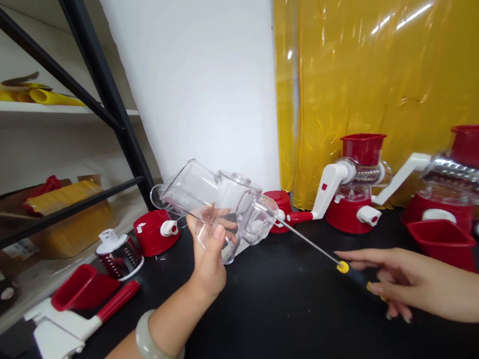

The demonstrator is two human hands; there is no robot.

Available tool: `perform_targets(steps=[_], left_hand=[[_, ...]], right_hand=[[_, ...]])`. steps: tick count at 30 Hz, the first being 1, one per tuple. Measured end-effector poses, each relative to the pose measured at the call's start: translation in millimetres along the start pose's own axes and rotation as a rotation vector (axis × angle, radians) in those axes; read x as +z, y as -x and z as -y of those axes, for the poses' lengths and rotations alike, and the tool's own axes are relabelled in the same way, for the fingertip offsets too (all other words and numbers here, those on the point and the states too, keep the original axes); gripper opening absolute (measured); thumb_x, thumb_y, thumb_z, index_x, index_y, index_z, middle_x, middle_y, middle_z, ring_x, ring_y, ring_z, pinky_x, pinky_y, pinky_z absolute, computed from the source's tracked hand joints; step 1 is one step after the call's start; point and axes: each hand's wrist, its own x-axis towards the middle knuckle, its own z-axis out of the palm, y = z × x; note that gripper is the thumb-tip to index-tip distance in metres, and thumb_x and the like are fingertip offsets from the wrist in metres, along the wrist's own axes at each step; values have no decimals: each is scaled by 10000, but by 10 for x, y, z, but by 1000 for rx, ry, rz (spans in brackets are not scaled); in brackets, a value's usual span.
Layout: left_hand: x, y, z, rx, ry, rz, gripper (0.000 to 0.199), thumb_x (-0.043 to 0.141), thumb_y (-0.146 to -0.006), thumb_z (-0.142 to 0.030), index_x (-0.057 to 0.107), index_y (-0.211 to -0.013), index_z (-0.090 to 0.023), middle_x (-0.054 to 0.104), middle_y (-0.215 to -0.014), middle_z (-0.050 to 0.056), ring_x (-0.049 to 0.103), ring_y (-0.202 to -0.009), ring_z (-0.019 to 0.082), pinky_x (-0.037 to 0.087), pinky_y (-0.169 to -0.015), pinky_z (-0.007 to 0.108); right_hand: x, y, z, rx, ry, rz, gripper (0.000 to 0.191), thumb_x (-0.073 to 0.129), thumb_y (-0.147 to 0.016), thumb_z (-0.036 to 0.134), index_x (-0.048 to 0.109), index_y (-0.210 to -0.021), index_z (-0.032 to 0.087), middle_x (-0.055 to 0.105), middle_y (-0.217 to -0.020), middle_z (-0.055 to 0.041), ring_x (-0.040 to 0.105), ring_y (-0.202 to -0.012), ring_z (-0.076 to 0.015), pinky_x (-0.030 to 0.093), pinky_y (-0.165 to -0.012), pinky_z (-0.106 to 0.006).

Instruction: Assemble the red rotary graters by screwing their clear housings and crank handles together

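Observation:
My left hand [210,256] is wrapped round a clear plastic grater housing [205,191], holding it tilted above the black table. In my right hand [398,281] is a screwdriver [312,244] with a thin metal shaft and a dark handle with yellow parts. Its shaft points up and left, and the tip is at the round opening on the housing's right end. Whether the tip touches a screw there is too small to tell. Behind the housing stands a red base [278,203], partly hidden.
Two assembled red-and-white rotary graters [355,209] stand on the right, with a red hopper [442,240] in front. On the left lie a red base [154,232], a drum [118,255], a red hopper [83,286] and a white crank with red handle [63,331]. A shelf rack [111,112] borders the table.

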Motion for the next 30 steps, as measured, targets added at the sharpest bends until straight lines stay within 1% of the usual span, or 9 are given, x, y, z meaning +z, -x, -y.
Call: perform_targets(steps=[2,4,8,11,14,18,22,25,30], left_hand=[[1,-2,1,4,2,-1,524,784,-756,-513,506,-1098,-229,630,-1057,57,622,-752,156,520,-532,262],[3,1,0,7,9,2,528,779,-758,-510,507,-1112,-228,635,-1057,61,624,-756,160,520,-535,261],[13,22,-6,14,6,15,536,782,-750,-516,521,-1122,-232,635,-1068,62,619,-764,157,518,-546,259],[22,31,-13,14,3,15,524,779,-750,-529,531,-1106,-235,634,-1064,62,613,-768,161,512,-544,267],[19,22,-15,3,0,8,538,782,-744,-533,520,-1106,-233,636,-1062,62,615,-767,165,510,-540,277],[7,4,-18,-14,-7,8,571,791,-731,-537,500,-1113,-229,629,-1057,58,616,-762,165,514,-538,281],[4,4,-20,-18,5,12,551,786,-744,-526,501,-1112,-232,634,-1062,56,622,-765,164,516,-540,273],[3,5,-17,-11,13,10,562,784,-741,-530,502,-1123,-229,635,-1053,55,627,-764,161,514,-536,266],[-4,-10,-11,-6,13,14,553,776,-757,-515,489,-1129,-226,620,-1061,57,630,-758,157,523,-526,263]], right_hand=[[-26,16,8,0,-10,46,503,584,-928,490,563,-1340,201,557,-691,24,655,-622,-165,557,-639,-286],[-13,-4,29,6,52,20,378,637,-886,434,642,-1180,197,527,-648,35,597,-577,-141,498,-579,-244],[73,-94,85,-77,188,-215,279,774,-691,238,622,-923,204,521,-766,39,448,-613,-94,365,-532,-184],[86,-115,94,-98,207,-254,310,780,-693,259,622,-950,189,529,-853,21,391,-586,-78,333,-517,-193],[17,-63,49,-138,211,-179,383,724,-799,326,646,-1154,203,533,-929,-1,422,-611,-86,377,-560,-209],[-83,9,-23,-43,101,2,517,617,-896,380,570,-1387,224,430,-746,39,511,-632,-127,444,-616,-236],[-35,-26,49,-16,177,-8,294,720,-790,298,706,-1070,208,448,-762,35,466,-634,-110,378,-575,-211],[70,-80,141,-72,255,-114,241,782,-682,214,626,-863,187,461,-820,37,386,-648,-94,317,-563,-201],[87,-65,62,-98,219,-138,281,757,-767,347,581,-934,205,385,-732,53,364,-627,-104,304,-552,-205]])
